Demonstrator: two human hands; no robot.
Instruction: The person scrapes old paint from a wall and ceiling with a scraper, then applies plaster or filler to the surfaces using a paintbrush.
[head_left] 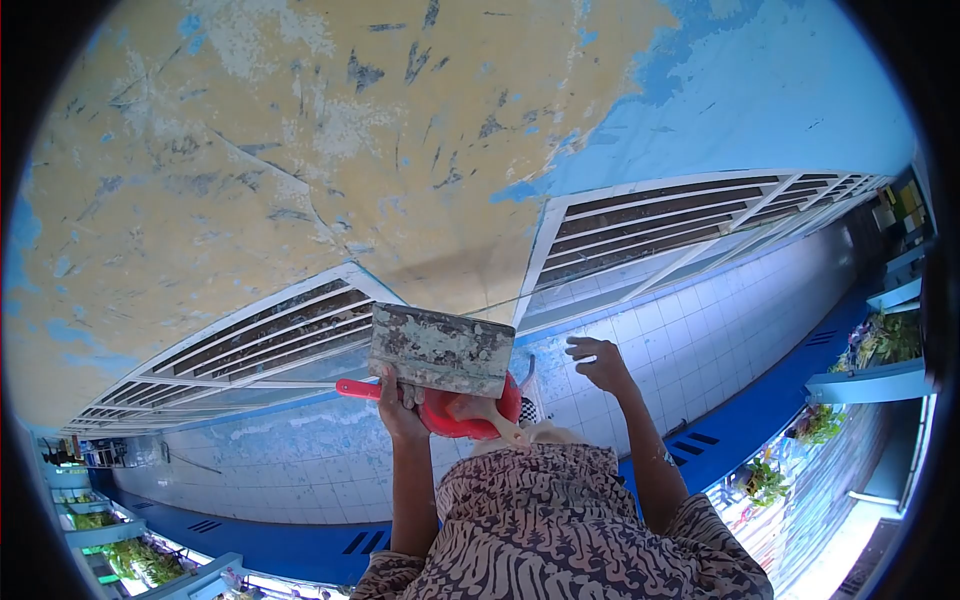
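Scraper (442,347), likely stiff, light, best held along six-o'clock edge; clasped by left fingers (390,386), with right fingers (589,346) parted, empty.

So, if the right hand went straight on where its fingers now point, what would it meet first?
Probably the flat grey plate in the left hand: the right hand points roughly across toward it. Depth is unclear, so it might pass by.

Daylight glares at lower right on my remote feed, while fisheye distortion bows the wall (480,130) toward blackened corners.
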